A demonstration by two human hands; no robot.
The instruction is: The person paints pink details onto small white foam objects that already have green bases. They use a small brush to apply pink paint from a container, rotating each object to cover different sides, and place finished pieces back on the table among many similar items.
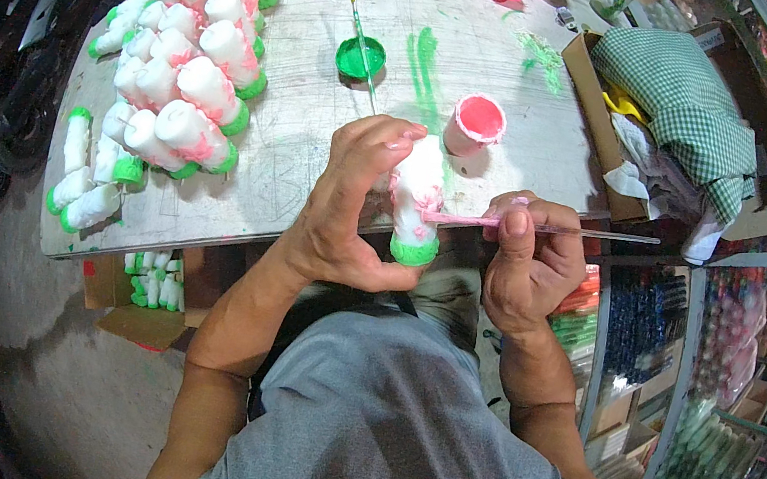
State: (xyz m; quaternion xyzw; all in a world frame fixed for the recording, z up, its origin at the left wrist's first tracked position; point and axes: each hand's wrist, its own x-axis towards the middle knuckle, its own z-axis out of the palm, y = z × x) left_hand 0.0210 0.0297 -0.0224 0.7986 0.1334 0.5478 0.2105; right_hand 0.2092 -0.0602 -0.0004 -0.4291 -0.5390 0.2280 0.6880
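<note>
My left hand (349,203) grips a white candle-like figure (418,184) by its top and bottom, fingers at the upper end and thumb below. The figure has a green base and raised pink detail. My right hand (531,264) holds a slim clear-handled brush (618,235), its pink tip touching the figure's side. Just beyond sits a white cup of pink paint (475,125). Farther back, a green paint dish (359,57) has another brush (360,17) lying across it.
Rows of similar white, pink and green pieces (191,55) cover the worktable's (300,12) left side. A cardboard box with checked cloth (670,105) sits at right, above shelves of coloured goods (709,416). A box of pieces (143,281) is below; motorbikes (35,80) stand left.
</note>
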